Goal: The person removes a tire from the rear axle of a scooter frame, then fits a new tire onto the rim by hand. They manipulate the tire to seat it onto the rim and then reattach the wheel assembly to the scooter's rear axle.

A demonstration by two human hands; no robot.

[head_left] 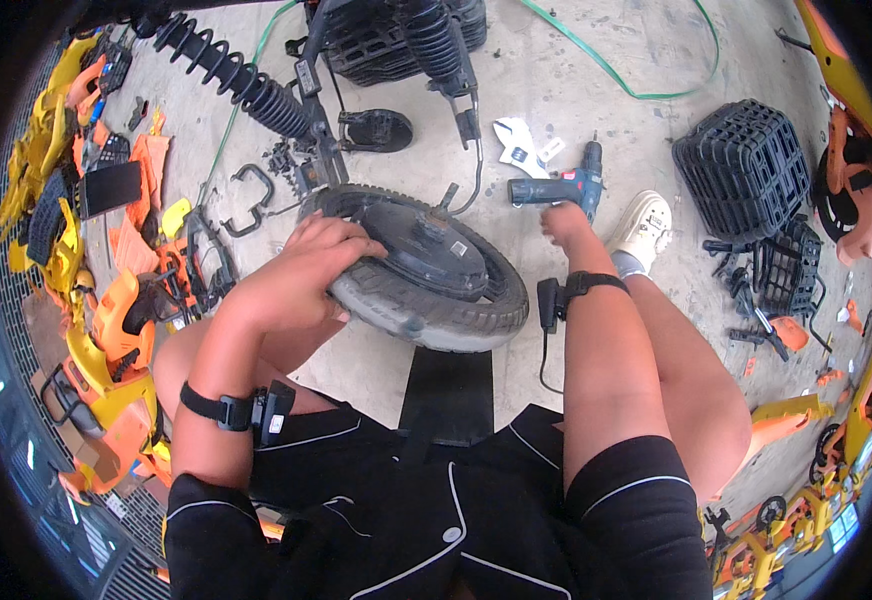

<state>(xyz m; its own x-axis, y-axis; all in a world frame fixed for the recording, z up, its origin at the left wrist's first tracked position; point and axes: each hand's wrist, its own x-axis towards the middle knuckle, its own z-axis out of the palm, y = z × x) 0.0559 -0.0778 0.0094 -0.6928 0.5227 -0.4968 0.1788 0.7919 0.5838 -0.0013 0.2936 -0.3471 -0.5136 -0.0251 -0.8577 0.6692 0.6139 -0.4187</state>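
A pale concrete floor [596,110] is carrying everything. A blue cordless drill [561,185] is lying at upper centre, with a white wrench-like piece [516,145] just above it. A green strap [616,75] is curling across the top. A black plastic crate [741,165] is sitting at the upper right. Orange and yellow plastic body panels [96,330] are piling along the left edge.

right hand's fingers [559,219] hidden behind drill [559,186], scooter frame [396,35] cut off at top
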